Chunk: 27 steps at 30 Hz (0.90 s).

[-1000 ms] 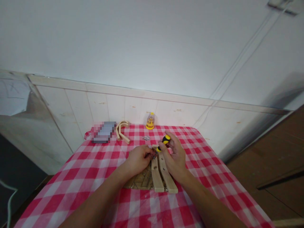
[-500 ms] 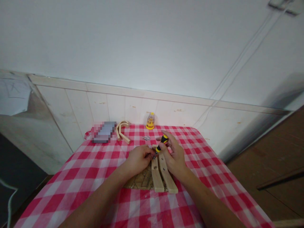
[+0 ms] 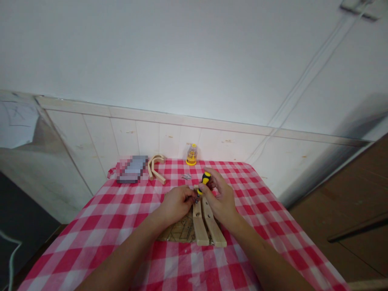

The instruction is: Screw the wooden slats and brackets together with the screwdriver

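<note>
My right hand [image 3: 220,199] is closed round a small yellow-and-black screwdriver [image 3: 203,182], its tip pointing down at the far end of the wooden slats [image 3: 202,221]. My left hand [image 3: 176,203] is pinched shut right beside that tip, on something too small to name. The two pale slats lie side by side on a patterned wooden panel [image 3: 181,231] at the middle of the red-and-white checked tablecloth [image 3: 127,226].
At the table's far edge stand a yellow bit holder [image 3: 192,154], curved wooden pieces [image 3: 156,167] and a blurred grey object [image 3: 132,169]. A few small metal parts [image 3: 186,176] lie behind my hands. A white panelled wall closes the back; the table drops off at right.
The screwdriver has tilted more upright and moved slightly left toward my left hand. My right fingers have closed tighter round it. My left hand stays put.
</note>
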Available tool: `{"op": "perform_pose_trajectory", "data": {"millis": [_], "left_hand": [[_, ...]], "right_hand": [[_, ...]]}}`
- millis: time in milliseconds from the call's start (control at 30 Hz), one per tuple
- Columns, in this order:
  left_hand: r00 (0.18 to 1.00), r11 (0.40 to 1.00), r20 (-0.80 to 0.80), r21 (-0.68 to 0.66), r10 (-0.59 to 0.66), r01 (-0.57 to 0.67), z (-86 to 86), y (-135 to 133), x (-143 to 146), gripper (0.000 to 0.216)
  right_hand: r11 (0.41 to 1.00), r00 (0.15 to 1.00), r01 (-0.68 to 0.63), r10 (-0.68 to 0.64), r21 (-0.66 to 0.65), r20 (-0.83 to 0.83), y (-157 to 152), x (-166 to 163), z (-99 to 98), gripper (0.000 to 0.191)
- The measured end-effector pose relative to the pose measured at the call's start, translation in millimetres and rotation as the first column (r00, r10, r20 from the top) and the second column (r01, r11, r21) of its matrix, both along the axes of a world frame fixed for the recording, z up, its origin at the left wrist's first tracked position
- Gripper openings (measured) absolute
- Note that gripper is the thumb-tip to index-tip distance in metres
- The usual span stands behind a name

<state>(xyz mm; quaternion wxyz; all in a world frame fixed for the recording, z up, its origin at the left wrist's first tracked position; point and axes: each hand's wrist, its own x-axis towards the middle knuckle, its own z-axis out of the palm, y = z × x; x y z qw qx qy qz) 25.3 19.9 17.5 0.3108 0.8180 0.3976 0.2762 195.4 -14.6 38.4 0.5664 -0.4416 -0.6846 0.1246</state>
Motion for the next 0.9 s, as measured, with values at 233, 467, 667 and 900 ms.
{"op": "perform_pose_trajectory", "data": {"millis": [233, 467, 667, 900], "left_hand": [[1.000, 1.000, 0.025, 0.003, -0.005, 0.005, -2.0, 0.5, -0.1, 0.025], [1.000, 1.000, 0.021, 0.004, 0.001, -0.001, -4.0, 1.5, 0.3, 0.026], [1.000, 1.000, 0.017, -0.003, 0.004, -0.004, -2.7, 0.6, 0.5, 0.026], [1.000, 1.000, 0.019, -0.010, -0.003, 0.003, -2.4, 1.3, 0.5, 0.026]], "right_hand": [[0.999, 0.999, 0.028, -0.029, -0.019, -0.021, -2.8, -3.8, 6.9, 0.038], [0.999, 0.998, 0.034, -0.035, -0.028, -0.047, -2.3, -6.9, 10.2, 0.036], [0.999, 0.998, 0.037, -0.039, -0.035, -0.045, -3.1, -6.5, 10.0, 0.035], [0.999, 0.998, 0.042, -0.043, -0.020, -0.047, -2.7, -5.9, 7.3, 0.036]]}}
